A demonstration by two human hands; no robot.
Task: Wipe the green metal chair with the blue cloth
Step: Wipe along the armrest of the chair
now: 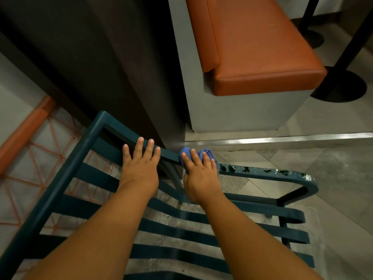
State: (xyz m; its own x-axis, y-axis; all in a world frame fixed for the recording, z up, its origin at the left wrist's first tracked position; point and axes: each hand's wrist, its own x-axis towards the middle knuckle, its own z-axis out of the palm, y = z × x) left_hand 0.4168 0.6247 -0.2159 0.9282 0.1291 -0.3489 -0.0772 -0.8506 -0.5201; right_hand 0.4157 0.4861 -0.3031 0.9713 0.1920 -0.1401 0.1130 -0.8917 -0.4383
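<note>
The green metal chair (pixel 84 207) fills the lower half of the view, with flat slats and a curved armrest running off to the right. My left hand (pixel 141 166) rests flat on the chair's top rail, fingers straight. My right hand (pixel 198 176) presses the bunched blue cloth (pixel 188 153) onto the rail where the armrest begins, fingers lying over it. The armrest (pixel 268 172) to the right of the cloth shows dark wet blotches and whitish specks.
A grey bench base with an orange cushion (pixel 262 57) stands ahead on the right. A dark wall panel (pixel 101 67) rises just behind the chair. A metal floor strip (pixel 282 138) crosses the tiles. Black table pedestals (pixel 341 85) stand far right. An orange-patterned floor shows at left.
</note>
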